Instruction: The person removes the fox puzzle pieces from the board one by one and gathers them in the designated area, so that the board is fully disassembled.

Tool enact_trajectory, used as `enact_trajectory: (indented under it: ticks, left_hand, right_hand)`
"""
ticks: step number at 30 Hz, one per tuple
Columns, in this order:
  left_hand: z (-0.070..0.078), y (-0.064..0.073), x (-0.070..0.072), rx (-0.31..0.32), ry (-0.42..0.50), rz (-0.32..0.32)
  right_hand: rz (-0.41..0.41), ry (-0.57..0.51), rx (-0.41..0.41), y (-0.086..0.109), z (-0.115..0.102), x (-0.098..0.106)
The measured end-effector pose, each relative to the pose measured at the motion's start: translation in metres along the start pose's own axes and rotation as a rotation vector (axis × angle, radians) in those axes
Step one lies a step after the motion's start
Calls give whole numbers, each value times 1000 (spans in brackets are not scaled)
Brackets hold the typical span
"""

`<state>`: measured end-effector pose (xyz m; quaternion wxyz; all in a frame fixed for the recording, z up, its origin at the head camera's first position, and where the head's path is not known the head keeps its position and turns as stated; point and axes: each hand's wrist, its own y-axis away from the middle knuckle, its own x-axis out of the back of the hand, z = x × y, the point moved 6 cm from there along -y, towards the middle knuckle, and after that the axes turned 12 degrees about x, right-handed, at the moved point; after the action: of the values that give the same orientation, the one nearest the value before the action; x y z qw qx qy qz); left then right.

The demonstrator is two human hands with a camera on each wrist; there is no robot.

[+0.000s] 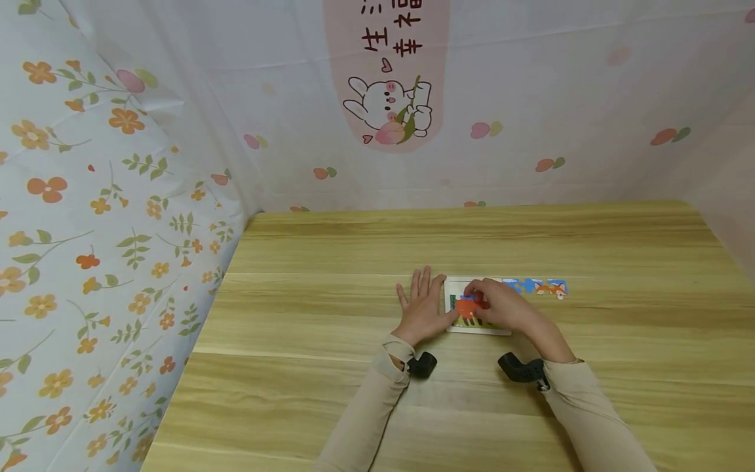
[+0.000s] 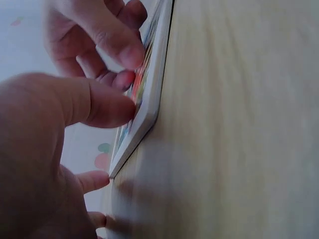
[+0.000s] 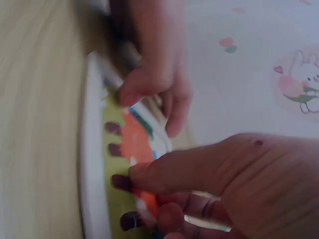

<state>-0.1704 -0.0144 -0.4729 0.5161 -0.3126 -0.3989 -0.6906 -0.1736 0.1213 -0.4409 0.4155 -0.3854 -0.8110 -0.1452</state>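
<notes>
A small jigsaw puzzle in a white-framed tray (image 1: 480, 332) lies on the table, showing an orange animal with dark legs on green ground. My left hand (image 1: 421, 313) is spread at the tray's left side, its thumb (image 2: 112, 107) resting on the picture's lower left and its other fingers on the wood. Over the tray's right half, my right hand (image 1: 501, 305) pinches a reddish puzzle piece (image 1: 480, 301) between thumb and curled fingers. In the right wrist view the right thumb (image 3: 164, 172) overlaps the orange body (image 3: 135, 139). The fingers hide most of the held piece.
Loose puzzle pieces, blue ones (image 1: 518, 285) and one with a fox's head (image 1: 557, 288), lie right of the tray on the wooden table (image 1: 318, 314). A printed white curtain (image 1: 265, 98) hangs behind the table, and a floral one (image 1: 88, 262) hangs along the left.
</notes>
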Motion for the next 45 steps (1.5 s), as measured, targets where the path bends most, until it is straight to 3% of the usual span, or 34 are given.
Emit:
enact_trajectory:
  ticks: [5, 16, 45]
  left_hand:
    - [-2, 0, -1, -4, -15, -30]
    - [-4, 2, -2, -8, -14, -50]
    - [-2, -2, 0, -11, 5, -60]
  right_hand:
    - [-24, -114, -47, 0, 7, -4]
    - [-11, -224, -76, -2, 12, -7]
    - [9, -254, -89, 4, 16, -7]
